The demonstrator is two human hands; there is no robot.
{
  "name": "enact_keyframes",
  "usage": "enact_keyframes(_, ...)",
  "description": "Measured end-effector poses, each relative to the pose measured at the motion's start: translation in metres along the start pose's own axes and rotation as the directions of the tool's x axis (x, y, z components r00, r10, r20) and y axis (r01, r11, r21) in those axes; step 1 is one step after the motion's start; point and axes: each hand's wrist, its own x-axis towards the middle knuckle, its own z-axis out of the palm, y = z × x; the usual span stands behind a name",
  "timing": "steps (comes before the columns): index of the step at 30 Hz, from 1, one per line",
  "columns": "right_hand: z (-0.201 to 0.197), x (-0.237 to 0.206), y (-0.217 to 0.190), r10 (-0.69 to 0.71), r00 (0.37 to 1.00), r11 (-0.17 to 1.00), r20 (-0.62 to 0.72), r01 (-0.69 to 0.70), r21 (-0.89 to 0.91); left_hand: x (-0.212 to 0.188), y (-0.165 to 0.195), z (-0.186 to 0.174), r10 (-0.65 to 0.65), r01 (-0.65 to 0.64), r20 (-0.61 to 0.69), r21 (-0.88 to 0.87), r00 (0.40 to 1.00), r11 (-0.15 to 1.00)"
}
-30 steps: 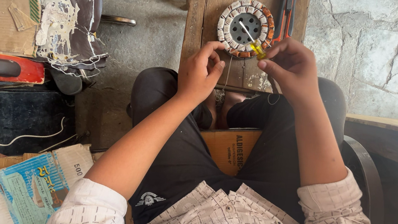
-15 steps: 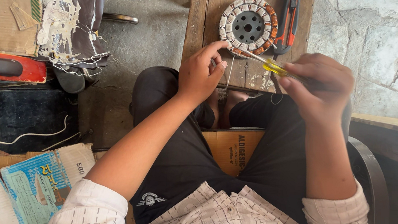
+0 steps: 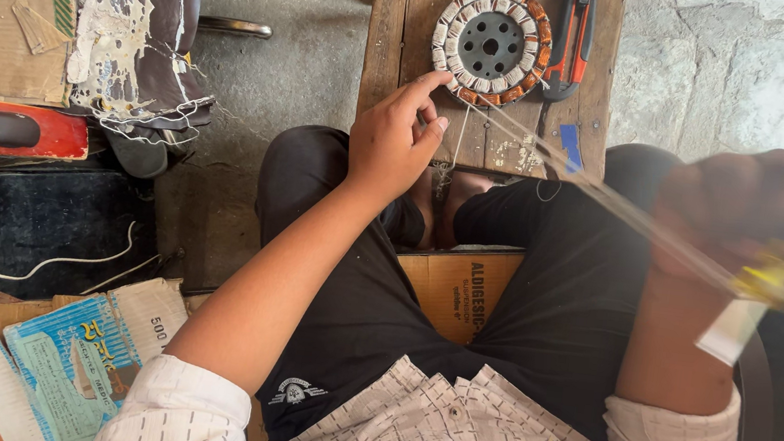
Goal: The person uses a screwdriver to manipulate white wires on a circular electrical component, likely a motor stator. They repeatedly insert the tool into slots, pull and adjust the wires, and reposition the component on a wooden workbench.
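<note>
A round motor stator (image 3: 491, 43) with white and copper windings lies on a wooden board (image 3: 396, 22) in front of my knees. My left hand (image 3: 392, 141) rests its fingertips on the stator's lower left rim. My right hand (image 3: 760, 226), blurred, is far to the right and pinches a yellow-ended strip (image 3: 763, 281). A thin pale strip (image 3: 605, 192) stretches from the stator to that hand. A white slip (image 3: 727, 332) hangs below it.
Red-handled pliers (image 3: 574, 34) lie on the board beside the stator. A cardboard piece (image 3: 449, 287) lies between my legs. Cardboard, a torn cover (image 3: 139, 10), a red tool box (image 3: 5, 128), wires and a blue-printed carton (image 3: 56, 359) crowd the left. Stone wall at right.
My right hand has pulled away from the stator to the right and toward me, drawing the thin strip out long. My left hand has stayed at the stator's rim.
</note>
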Motion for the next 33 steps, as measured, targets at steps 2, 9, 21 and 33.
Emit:
enact_keyframes(2,0.002,0.002,-0.007,0.004,1.000,1.000,0.002,-0.003,-0.009,0.000,0.000,0.000,-0.008,0.008,0.006,-0.004,1.000,1.000)
enact_keyframes(9,0.014,0.003,-0.040,0.031,0.990,0.992,0.140,-0.014,-0.123,0.000,0.001,-0.001,-0.025,0.025,0.010,-0.010,1.000,1.000)
enact_keyframes(21,0.078,0.020,-0.016,0.641,0.708,-0.368,-0.296,-0.055,-0.928,0.002,0.004,-0.004,-0.042,0.042,0.031,-0.008,0.999,0.999)
enact_keyframes(33,0.031,0.001,0.049,0.355,0.918,0.076,-0.175,-0.215,-0.974,0.002,0.001,-0.004,-0.020,0.020,0.024,0.013,1.000,1.000)
